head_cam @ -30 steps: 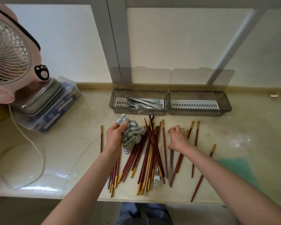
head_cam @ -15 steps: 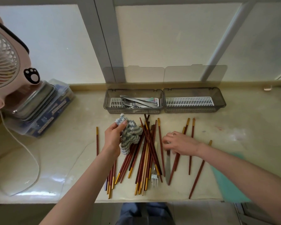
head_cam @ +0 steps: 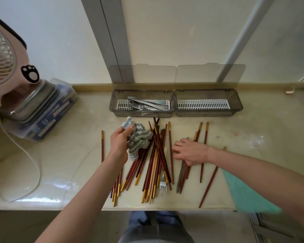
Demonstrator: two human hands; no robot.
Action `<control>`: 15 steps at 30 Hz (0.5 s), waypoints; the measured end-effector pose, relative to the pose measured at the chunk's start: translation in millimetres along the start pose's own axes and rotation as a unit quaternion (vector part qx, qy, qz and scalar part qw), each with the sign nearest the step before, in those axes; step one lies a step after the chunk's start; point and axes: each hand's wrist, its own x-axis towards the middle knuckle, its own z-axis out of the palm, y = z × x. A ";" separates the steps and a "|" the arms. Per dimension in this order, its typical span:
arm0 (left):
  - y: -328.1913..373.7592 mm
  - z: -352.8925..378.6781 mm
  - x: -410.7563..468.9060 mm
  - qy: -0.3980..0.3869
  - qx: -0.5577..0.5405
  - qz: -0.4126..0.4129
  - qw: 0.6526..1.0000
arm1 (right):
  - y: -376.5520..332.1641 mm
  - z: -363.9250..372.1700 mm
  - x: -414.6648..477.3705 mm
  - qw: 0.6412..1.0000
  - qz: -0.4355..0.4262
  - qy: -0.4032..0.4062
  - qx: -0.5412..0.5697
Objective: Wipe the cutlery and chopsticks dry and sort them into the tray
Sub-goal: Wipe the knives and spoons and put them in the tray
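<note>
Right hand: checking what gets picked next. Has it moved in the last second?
Yes. The right hand has turned leftward over the knife, fingers now toward the chopstick pile.

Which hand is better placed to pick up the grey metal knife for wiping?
Right: the right hand rests directly across the grey metal knife, while the left hand grips the grey-and-white striped cloth.

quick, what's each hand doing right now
Left hand: holding the striped cloth.
Right hand: open, fingers flat over the knife.
</note>
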 end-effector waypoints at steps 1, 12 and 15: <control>-0.4 0.3 -0.6 -0.002 -0.003 0.000 1.000 | 1.0 0.4 -1.8 1.000 0.003 0.007 -0.003; -1.9 -4.2 -2.5 -0.027 -0.044 -0.016 0.999 | 13.0 -6.2 -9.2 0.913 0.177 0.198 0.309; -3.7 -6.9 -4.4 -0.064 -0.040 -0.014 0.997 | 1.0 -49.3 -1.6 0.644 0.320 0.305 0.624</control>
